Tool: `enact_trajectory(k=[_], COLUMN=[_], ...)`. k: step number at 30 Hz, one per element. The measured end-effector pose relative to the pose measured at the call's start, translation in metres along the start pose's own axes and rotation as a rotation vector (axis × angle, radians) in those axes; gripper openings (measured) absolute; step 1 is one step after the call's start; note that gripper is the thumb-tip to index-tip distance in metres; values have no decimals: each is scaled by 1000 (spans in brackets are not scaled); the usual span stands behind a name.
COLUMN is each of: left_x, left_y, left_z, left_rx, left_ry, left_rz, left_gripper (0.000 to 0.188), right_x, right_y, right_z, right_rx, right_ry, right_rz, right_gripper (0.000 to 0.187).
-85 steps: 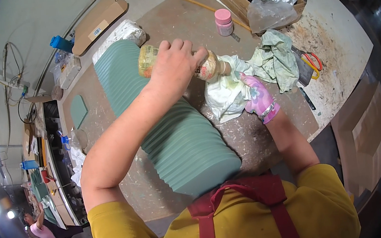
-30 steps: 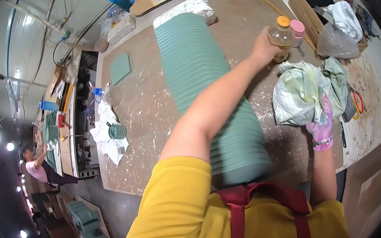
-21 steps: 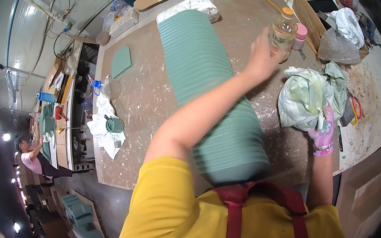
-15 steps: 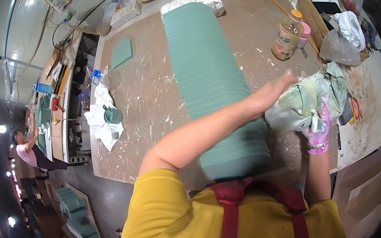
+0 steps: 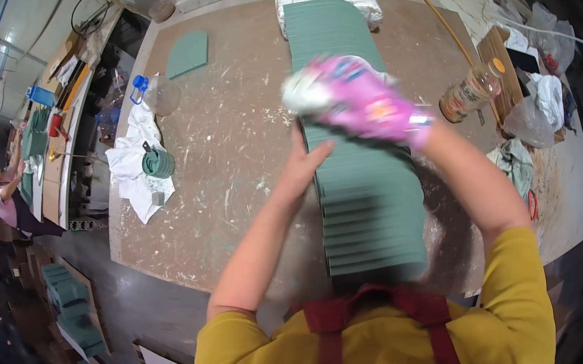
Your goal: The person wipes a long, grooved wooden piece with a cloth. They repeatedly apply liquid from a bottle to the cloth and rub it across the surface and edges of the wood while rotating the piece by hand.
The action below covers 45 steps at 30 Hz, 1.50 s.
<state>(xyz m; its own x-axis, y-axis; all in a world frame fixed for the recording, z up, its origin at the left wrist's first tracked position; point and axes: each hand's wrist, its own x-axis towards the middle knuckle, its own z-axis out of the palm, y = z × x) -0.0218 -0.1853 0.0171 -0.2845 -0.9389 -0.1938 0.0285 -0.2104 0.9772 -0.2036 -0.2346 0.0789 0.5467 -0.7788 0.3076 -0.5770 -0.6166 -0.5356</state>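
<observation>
A long row of thin green slabs [image 5: 373, 223] with rounded tops runs away from me, overlapping like leaning tiles. At its left edge my bare left hand [image 5: 305, 164] rests open, thumb spread over the slabs and fingers along their side. My right hand [image 5: 365, 100], in a pink patterned glove, is over the far half of the row, blurred by motion. It appears closed on a whitish cloth [image 5: 306, 93], whose outline is smeared. Behind the row's far end lies a white wrapped block [image 5: 366, 9].
A single green slab [image 5: 188, 53] lies at the far left. White cloth [image 5: 133, 168] with a green coil [image 5: 157, 163] is at left. On the right stand a bottle [image 5: 470, 93], a crumpled rag [image 5: 516, 163], scissors [image 5: 532, 203] and a cardboard box [image 5: 501, 69]. A person [image 5: 9, 195] works far left.
My gloved right hand has swung left from the cloth bundle to above the slabs, and much of the bundle is gone from there. My left hand has drawn back to the row's left edge.
</observation>
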Motion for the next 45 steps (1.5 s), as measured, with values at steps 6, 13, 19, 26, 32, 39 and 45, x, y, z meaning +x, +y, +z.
enact_trajectory(k=[6, 13, 19, 26, 32, 39, 45], left_x=[11, 20, 16, 66, 76, 77, 72], left_y=[-15, -22, -25, 9, 5, 11, 14], left_z=[3, 5, -7, -16, -16, -2, -9], left_rx=[-125, -110, -17, 77, -241, -279, -252], left_ry=[-26, -6, -11, 10, -60, 1, 22], left_rz=[125, 184, 201, 196, 99, 40, -30], left_gripper=[94, 93, 88, 87, 79, 81, 81], right_x=[-31, 28, -7, 37, 19, 42, 14], right_y=[44, 14, 34, 35, 84, 63, 80], right_z=[1, 36, 9, -14, 4, 10, 12], right_rx=[187, -98, 170, 119, 292, -279, 63], right_ry=[36, 100, -23, 235, 102, 177, 371], right_rz=[158, -51, 155, 95, 357, -94, 254], right_gripper=[37, 37, 40, 39, 54, 41, 41])
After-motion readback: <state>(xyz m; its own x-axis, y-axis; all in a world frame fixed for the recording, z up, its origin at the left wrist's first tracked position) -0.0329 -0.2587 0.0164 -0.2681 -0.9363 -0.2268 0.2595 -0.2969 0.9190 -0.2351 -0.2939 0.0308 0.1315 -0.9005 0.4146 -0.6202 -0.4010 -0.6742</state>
